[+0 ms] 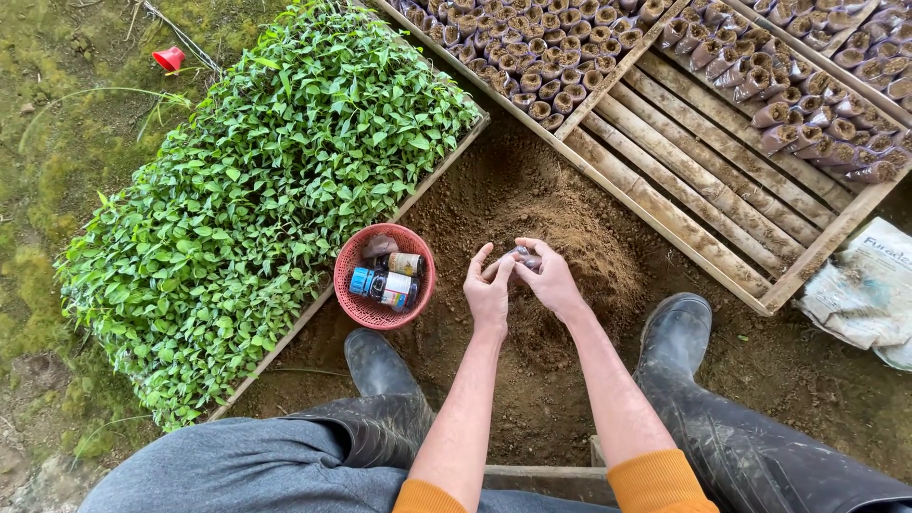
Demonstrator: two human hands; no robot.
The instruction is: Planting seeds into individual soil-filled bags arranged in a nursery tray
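Both my hands are held together over a mound of brown soil (570, 237) between my boots. My right hand (549, 277) grips a small dark plastic seedling bag (525, 255). My left hand (488, 288) pinches the bag's near edge with fingertips. The bag is mostly hidden by my fingers. A red plastic basket (353, 261) with small bottles inside sits on the soil just left of my left hand.
A wooden-framed bed of green seedlings (275, 180) fills the left. A slatted wooden tray (703, 152) behind the mound holds rows of filled dark bags (532, 57). A white sack (869, 285) lies at right. My black rubber boots (380, 366) flank the soil.
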